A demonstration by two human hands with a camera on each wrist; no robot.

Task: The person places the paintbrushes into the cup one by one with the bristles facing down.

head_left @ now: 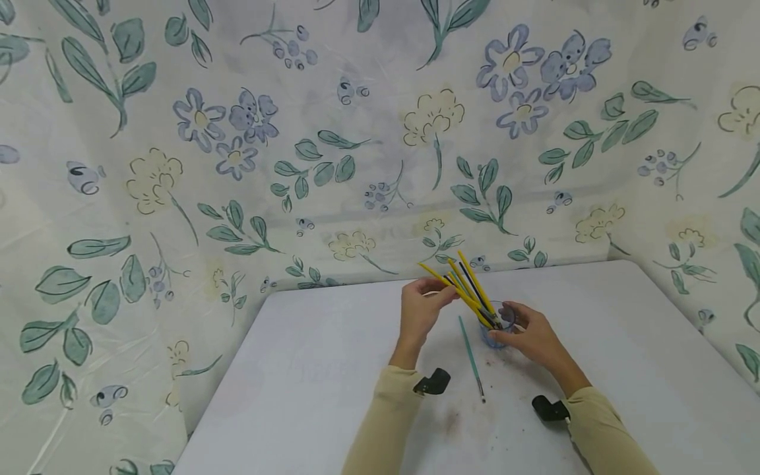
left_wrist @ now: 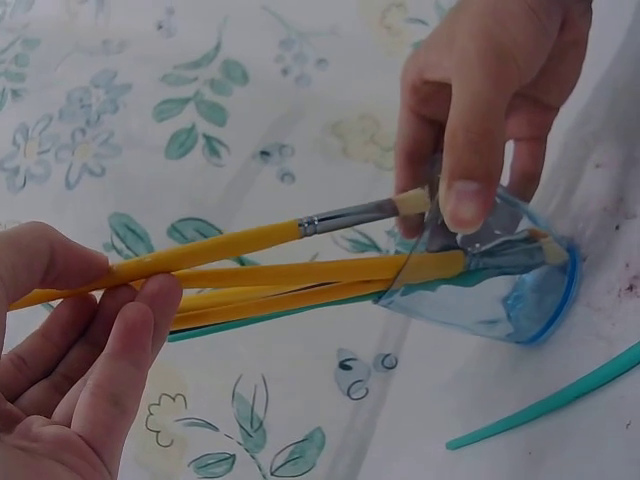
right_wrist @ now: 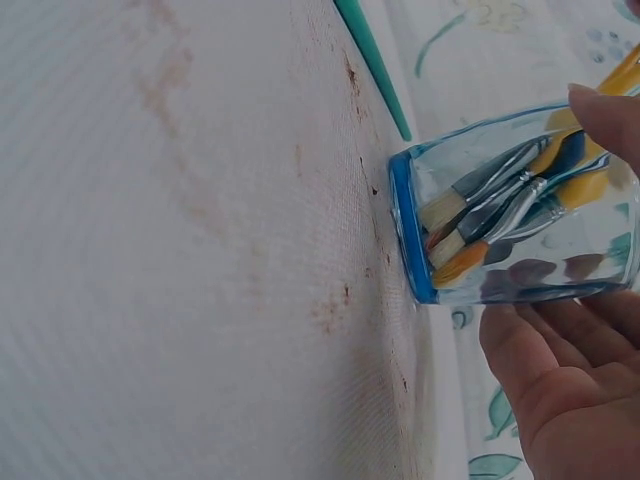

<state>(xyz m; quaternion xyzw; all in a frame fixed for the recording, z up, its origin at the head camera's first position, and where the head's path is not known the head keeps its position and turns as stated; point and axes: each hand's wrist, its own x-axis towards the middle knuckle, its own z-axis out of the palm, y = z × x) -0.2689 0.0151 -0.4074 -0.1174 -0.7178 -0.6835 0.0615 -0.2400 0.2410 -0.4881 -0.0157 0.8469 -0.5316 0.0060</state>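
My right hand (head_left: 532, 335) grips a clear blue-tinted cup (right_wrist: 520, 285) by its sides, thumb on one side and fingers on the other. Several paintbrushes (right_wrist: 475, 215) stand in it, bristles down, their yellow, dark and teal handles leaning out toward the left. Between thumb and fingers, my left hand (head_left: 420, 313) pinches the handle of a yellow paintbrush (left_wrist: 230, 243). In the left wrist view that brush's bristles are at the cup's rim, above the other brushes. A teal paintbrush (head_left: 471, 356) lies on the table beside the cup, between my two hands.
The white table (head_left: 309, 369) carries reddish-brown smudges (head_left: 452, 422) near its front and around the cup. A floral-patterned sheet (head_left: 368, 132) hangs behind the table and along its sides. Black wrist devices (head_left: 435, 381) sit on both sleeves.
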